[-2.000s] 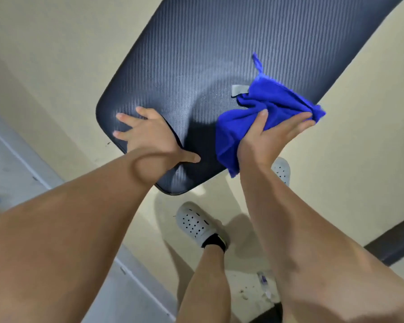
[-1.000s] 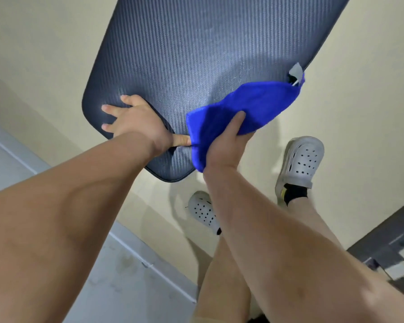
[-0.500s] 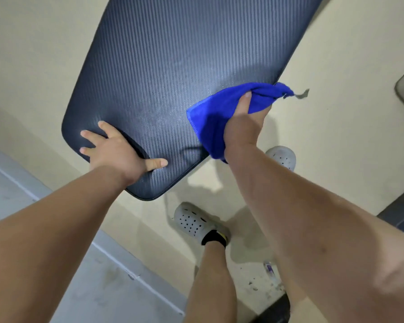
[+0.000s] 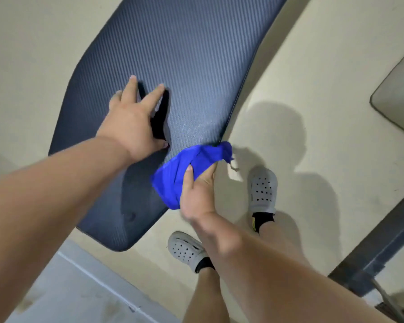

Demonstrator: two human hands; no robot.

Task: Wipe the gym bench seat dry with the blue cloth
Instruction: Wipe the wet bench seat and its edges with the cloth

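The dark ribbed bench seat (image 4: pixel 184 54) runs from the top centre down to the lower left. My left hand (image 4: pixel 133 120) lies flat on its middle with the fingers spread. My right hand (image 4: pixel 198 194) grips the bunched blue cloth (image 4: pixel 182 169) at the seat's right edge, near the rounded near end. Part of the cloth hangs off the edge, with a small white tag (image 4: pixel 233 165) dangling.
My two feet in grey perforated clogs (image 4: pixel 262 190) (image 4: pixel 186 249) stand on the cream floor to the right of the seat. A grey pad corner (image 4: pixel 399 96) shows at the far right. A dark metal bar (image 4: pixel 378 252) crosses the lower right.
My left hand has moved from the seat's near corner up onto its middle. My right hand with the cloth has slid along the right edge toward the near end.
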